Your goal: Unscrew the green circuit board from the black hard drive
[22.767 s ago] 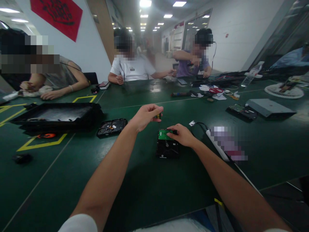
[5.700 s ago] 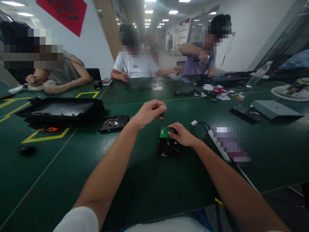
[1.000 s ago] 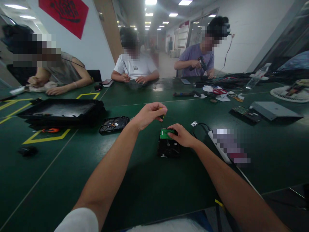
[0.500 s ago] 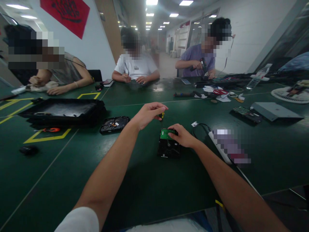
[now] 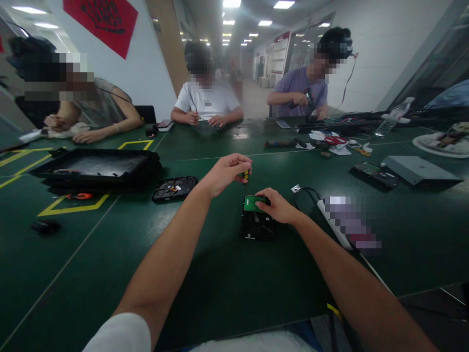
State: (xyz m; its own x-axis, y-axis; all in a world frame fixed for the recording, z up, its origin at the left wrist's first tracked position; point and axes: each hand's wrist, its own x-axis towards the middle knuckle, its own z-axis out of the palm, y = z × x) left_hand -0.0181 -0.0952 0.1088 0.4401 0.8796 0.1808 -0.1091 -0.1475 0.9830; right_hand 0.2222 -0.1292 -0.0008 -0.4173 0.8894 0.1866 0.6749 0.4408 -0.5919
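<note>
A dark green table (image 5: 227, 288) is seen from above, with other people seated along its far side. At far left a black tray (image 5: 93, 168) is set on the table, and beside it an opened drive casing (image 5: 175, 188) is laid flat. Nearer the middle, the left hand (image 5: 225, 173) is raised just above the work, its fingers pinched closed round the yellow-and-black handle of a small screwdriver (image 5: 245, 175), whose thin shaft is pointed down toward the board below. Directly beneath, a hard drive (image 5: 255, 224) is laid flat on the table in front of the person, its green circuit board (image 5: 252, 203) turned upward at the far end; the long axis is run away from the person, toward the far side of the table. The right hand (image 5: 278, 206) is rested on the drive's far right corner, fingers curled down and pressed on the board, nothing being gripped. A board screw appears to be worked on; the tip would next need to be seated squarely while the drive is steadied. At right, a white power strip (image 5: 330, 220) and its cable are laid just beside the drive.
</note>
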